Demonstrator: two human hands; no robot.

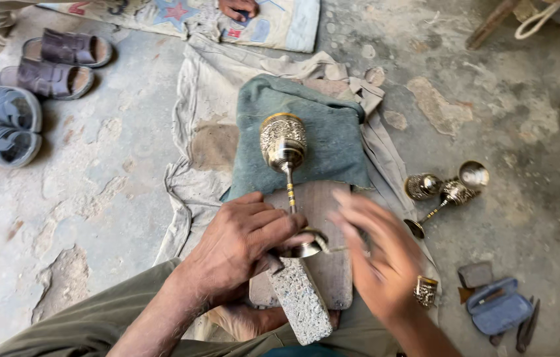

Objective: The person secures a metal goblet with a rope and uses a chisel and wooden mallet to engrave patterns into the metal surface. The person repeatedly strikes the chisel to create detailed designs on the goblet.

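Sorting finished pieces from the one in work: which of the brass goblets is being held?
The engraved goblet lying across the green cloth, its base gripped by the left hand. The other goblets lie untouched on the floor at right.

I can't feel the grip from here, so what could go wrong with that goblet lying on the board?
1. The left hand pins only the foot of the engraved goblet; its bowl lies free on the green cloth and could roll.
2. The right hand is motion-blurred close to the left fingers, so a slip might hit them.
3. The stone block leans at the foot, possibly shifting.
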